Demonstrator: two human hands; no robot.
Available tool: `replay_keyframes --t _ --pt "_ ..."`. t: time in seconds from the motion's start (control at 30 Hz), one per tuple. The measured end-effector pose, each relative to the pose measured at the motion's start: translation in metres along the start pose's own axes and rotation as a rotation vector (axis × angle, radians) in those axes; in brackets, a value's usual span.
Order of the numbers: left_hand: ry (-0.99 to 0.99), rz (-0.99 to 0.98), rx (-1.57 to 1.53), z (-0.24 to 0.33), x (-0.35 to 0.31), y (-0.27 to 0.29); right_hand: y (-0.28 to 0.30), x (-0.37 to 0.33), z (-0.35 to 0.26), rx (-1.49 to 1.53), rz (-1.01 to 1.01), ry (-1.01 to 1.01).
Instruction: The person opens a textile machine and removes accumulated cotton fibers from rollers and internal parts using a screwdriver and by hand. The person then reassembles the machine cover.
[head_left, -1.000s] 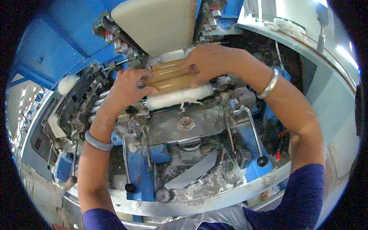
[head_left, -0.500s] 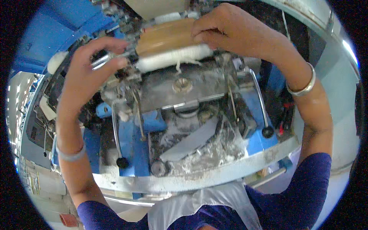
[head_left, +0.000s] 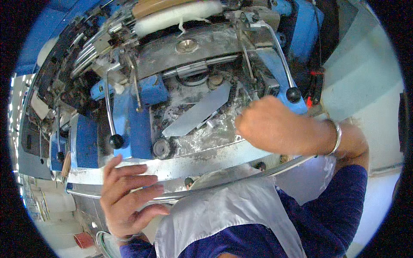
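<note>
My left hand [head_left: 129,195] hangs open with fingers spread over the metal front rail [head_left: 129,172] of a blue and grey textile machine, holding nothing. My right hand [head_left: 275,127] is curled into a loose fist above the lint-covered metal deck [head_left: 202,133], just below a black lever knob [head_left: 294,94]; nothing shows in its grip. A white fibre-covered roller [head_left: 176,16] and a tan roller [head_left: 155,6] lie at the top of the machine, far from both hands. A slanted metal plate [head_left: 198,112] lies on the deck between the hands.
A second black-knobbed lever [head_left: 116,140] stands left of centre above my left hand. Blue housings [head_left: 133,116] flank the deck. A pale grey machine panel [head_left: 365,73] fills the right side. My light apron [head_left: 223,215] covers the lower middle.
Both hands have come away from the rollers at the top and dropped toward me. The left is now by the front rail, the right over the deck. The view tilted downward.
</note>
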State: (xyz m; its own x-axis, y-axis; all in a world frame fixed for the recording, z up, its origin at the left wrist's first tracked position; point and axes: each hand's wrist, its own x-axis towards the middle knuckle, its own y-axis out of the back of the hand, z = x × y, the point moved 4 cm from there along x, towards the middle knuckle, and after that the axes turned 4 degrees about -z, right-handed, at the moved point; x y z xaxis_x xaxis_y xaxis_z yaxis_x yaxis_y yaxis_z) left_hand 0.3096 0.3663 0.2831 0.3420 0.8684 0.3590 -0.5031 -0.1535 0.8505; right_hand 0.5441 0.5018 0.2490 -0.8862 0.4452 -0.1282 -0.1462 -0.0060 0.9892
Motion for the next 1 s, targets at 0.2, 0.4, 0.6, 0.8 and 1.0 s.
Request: replay_keyframes --t 0.2,0.4,0.6,0.8,1.0 --pt "0.018 -0.102 -0.127 -0.002 -0.007 -0.038 -0.046 -0.010 -0.023 -0.133 0.151 -0.129" --pt "-0.042 -0.152 -0.207 0.006 -0.006 -0.059 -0.057 -0.026 -0.013 -0.001 0.325 -0.197" --pt "-0.101 -0.153 -0.235 0.013 -0.001 -0.072 -0.063 -0.027 -0.018 0.277 0.413 -0.234" --pt "-0.123 -0.118 -0.290 0.012 0.000 -0.072 -0.033 -0.033 -0.019 0.396 0.500 -0.245" --pt "-0.116 -0.066 -0.360 0.005 -0.009 -0.074 0.029 -0.054 0.002 0.382 0.705 -0.206"
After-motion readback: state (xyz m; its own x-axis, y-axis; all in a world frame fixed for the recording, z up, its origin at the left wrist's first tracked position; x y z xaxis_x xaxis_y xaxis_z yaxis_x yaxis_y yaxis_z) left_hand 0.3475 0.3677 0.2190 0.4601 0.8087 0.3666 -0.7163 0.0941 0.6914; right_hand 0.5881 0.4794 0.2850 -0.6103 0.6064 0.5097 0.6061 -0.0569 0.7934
